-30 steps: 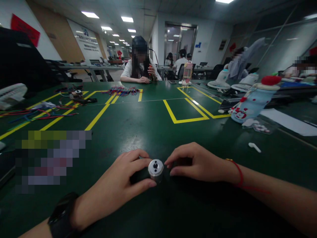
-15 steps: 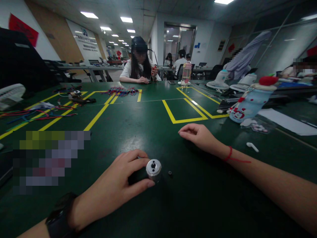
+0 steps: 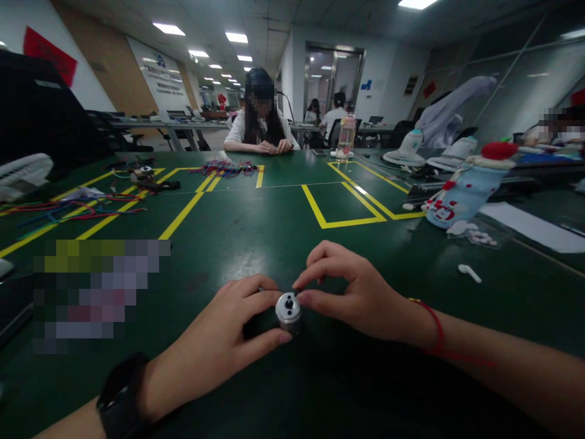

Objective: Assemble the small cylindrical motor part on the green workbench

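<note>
- Green matting with yellow taped boxes covers the long workbench (image 3: 283, 219) in an open office; only the head view is given, looking forward and down.
- Close in front of the person, the left hand (image 3: 219, 347) is clamped around a dark cylindrical body capped by a small silver metal end piece (image 3: 288, 309), thumb below and fingers curled over the top, so the part lies on its side on the mat.
- From the other side, the right hand (image 3: 351, 292) pinches narrow, thumb and forefinger tips meeting at the silver face, right by its dark centre hole; whether a tiny piece sits between them cannot be told.
- Doing this well, I judge, means the left grip stays firm so the cylinder cannot roll, while the right fingertips work squarely on the face axis with light pressure; a skewed push could jam or drop a small part onto the dark mat.
- Beyond the right hand, well apart, a clear bag (image 3: 475, 235) holds small white and pink bits, a white earbud (image 3: 470, 272) lies loose, and a blue cloth-covered bottle (image 3: 461, 192) lies tilted.
- Far ahead stands a clear drink bottle (image 3: 346, 135); its contents are unclear.
- Off past the left hand, coloured wires (image 3: 77, 210) sprawl; another bundle lies before a seated person (image 3: 260, 131) across the bench.
</note>
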Tool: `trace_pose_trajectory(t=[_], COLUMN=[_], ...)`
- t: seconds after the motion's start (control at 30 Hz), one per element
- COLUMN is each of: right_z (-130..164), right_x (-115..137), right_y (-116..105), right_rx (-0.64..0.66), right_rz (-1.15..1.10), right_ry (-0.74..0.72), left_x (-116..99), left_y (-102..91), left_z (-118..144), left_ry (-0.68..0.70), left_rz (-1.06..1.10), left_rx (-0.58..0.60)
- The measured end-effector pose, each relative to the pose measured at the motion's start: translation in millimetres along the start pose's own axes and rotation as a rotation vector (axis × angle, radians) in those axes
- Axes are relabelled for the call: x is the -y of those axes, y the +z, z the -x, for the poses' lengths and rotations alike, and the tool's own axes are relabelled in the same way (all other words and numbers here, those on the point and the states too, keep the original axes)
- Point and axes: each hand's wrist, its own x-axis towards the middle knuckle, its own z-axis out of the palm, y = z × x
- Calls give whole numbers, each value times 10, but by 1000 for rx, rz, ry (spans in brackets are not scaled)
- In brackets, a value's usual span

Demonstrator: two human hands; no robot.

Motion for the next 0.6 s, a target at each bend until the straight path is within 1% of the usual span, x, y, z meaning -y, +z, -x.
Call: trace_pose_trajectory(t=[0.1,0.2,0.27,0.3,0.37,0.43,0.5,0.53,0.6], right_z=[-46,-60,-62,-66,-83,-113,-146,-158,-169], right_x=[83,103,85,63,-20,-174,-401,-534,-801], right_y=[73,104,106,100,62,-18,-135,-201,-329], right_rx=[38,72,67,42,-52,-177,-307,-407,-507], right_rz=[15,32,20,6,-19,-47,-87,-123,-137], right_ry=[-16,-1,10,19,60,155,300,393,461], left_x=[60,86,89,87,82,80,86,92,109], left_y=[22,33,34,33,28,18,7,3,1], left_z=[6,1,-2,-3,-5,-6,-5,-4,-1], left_ry=[24,33,26,19,5,-5,-6,-6,-11], left_rz=[-27,-34,-27,-19,-2,8,14,15,19], left_rx=[-31,-40,-36,-30,-14,0,4,3,1])
